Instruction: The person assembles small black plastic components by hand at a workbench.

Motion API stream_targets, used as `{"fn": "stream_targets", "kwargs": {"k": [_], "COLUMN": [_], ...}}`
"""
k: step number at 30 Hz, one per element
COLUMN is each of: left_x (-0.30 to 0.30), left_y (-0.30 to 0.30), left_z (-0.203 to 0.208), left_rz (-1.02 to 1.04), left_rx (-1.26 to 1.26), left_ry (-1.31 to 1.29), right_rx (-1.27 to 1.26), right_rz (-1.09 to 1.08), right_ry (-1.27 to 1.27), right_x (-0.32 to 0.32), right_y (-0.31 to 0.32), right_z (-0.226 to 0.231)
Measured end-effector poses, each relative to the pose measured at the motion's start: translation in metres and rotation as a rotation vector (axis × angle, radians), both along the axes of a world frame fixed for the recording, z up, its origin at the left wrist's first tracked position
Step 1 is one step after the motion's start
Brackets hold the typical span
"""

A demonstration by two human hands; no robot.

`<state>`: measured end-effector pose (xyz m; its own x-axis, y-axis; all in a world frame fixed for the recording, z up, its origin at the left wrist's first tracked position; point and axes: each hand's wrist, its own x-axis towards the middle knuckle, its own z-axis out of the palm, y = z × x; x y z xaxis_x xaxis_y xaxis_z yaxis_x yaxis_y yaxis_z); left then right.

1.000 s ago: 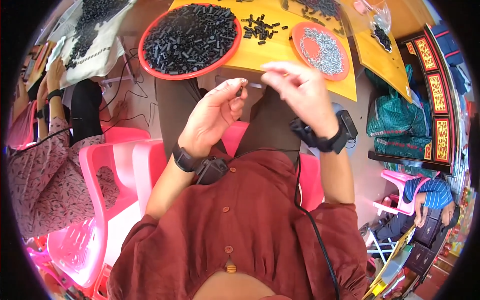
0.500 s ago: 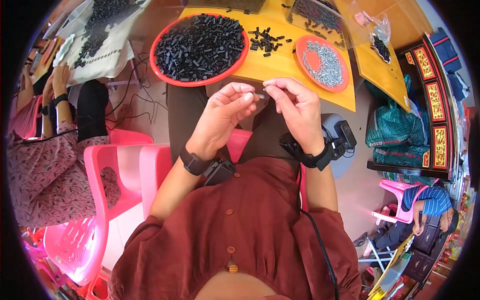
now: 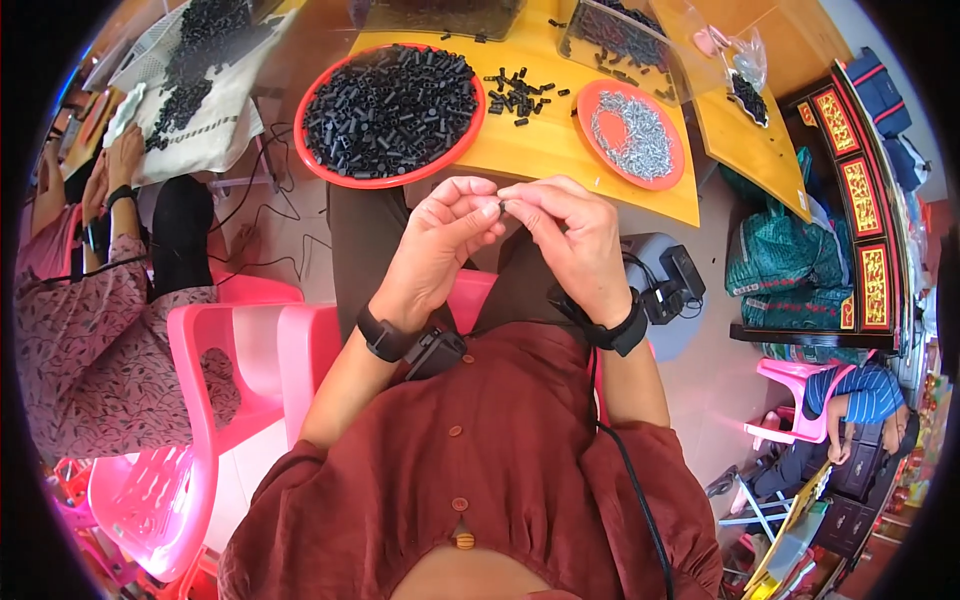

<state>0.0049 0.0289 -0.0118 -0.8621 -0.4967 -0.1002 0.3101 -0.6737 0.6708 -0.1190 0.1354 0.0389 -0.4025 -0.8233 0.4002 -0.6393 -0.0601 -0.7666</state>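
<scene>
My left hand (image 3: 447, 238) and my right hand (image 3: 572, 228) meet fingertip to fingertip above my lap, just short of the table's front edge. Pinched in the left fingers is a small dark cylindrical piece (image 3: 502, 207), mostly covered by fingertips. The right thumb and forefinger press together against its end; what they hold is hidden. Beyond the left hand, a red round tray (image 3: 300, 140) is heaped with short black plastic tube pieces (image 3: 392, 112). An orange-red plate (image 3: 668, 182) of small silver metal pieces (image 3: 640, 138) lies beyond the right hand.
Loose black pieces (image 3: 520, 92) lie on the yellow table (image 3: 540, 150) between tray and plate. A clear bin (image 3: 625, 50) stands behind them. Pink chairs (image 3: 190, 400) and a co-worker's patterned clothing (image 3: 110, 360) are at left. Green sacks (image 3: 785, 255) sit at right, beside a cable and device (image 3: 680, 280).
My fingertips have come together from a small gap, the right hand moving left and down. A shiny bit seen at the right fingertips is now hidden. The view has shifted slightly.
</scene>
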Motion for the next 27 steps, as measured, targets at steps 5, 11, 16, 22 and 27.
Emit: {"fn": "stream_targets", "kwargs": {"k": [5, 11, 16, 22, 27], "left_x": [0.000, -0.005, 0.001, -0.003, -0.002], "left_y": [0.000, 0.003, -0.009, -0.012, -0.010], "left_z": [-0.002, -0.007, -0.015, -0.012, -0.014], "left_rz": [-0.006, 0.004, 0.016, 0.023, 0.023], "left_rx": [-0.020, 0.117, 0.264, 0.313, 0.331], "left_ry": [0.021, 0.050, 0.111, 0.109, 0.056], "right_rx": [-0.021, 0.014, 0.097, 0.324, 0.442], "right_rz": [-0.010, -0.044, -0.266, -0.668, -0.715], "right_ry": [0.183, -0.036, -0.122, 0.244, 0.287], "right_x": [0.006, 0.005, -0.016, -0.092, -0.092], "right_y": [0.000, -0.003, 0.002, 0.041, 0.032], "right_z": [0.002, -0.001, -0.011, -0.043, -0.058]}}
